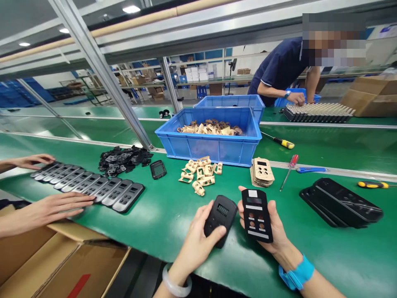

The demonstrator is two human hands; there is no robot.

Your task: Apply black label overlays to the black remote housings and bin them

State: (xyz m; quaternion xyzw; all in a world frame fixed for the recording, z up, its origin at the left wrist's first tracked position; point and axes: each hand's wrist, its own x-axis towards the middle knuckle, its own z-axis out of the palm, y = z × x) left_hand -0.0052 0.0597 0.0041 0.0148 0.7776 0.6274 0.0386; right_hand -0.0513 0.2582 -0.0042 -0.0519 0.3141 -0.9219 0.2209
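My left hand (194, 238), with a pale bangle at its wrist, grips a black device housing (221, 221) that has a small window near its top. In my right hand (277, 231) is a flat black panel (257, 216) with a dark window, white strips and several round holes. The two pieces are held side by side above the green bench (173, 223), close but apart. Beyond them lie curled tan pieces (203, 171) and a stack of tan peeled sheets (263, 171). A pile of black panels (341, 203) lies to my right.
Blue bins (207, 145) stand ahead, the front one holding tan pieces. Screwdrivers (291, 163) and a blue cutter (312, 169) lie at right. At left, a co-worker's hands (62, 207) touch a row of devices (89, 186) near black parts (124, 159). Another person (279, 66) works opposite.
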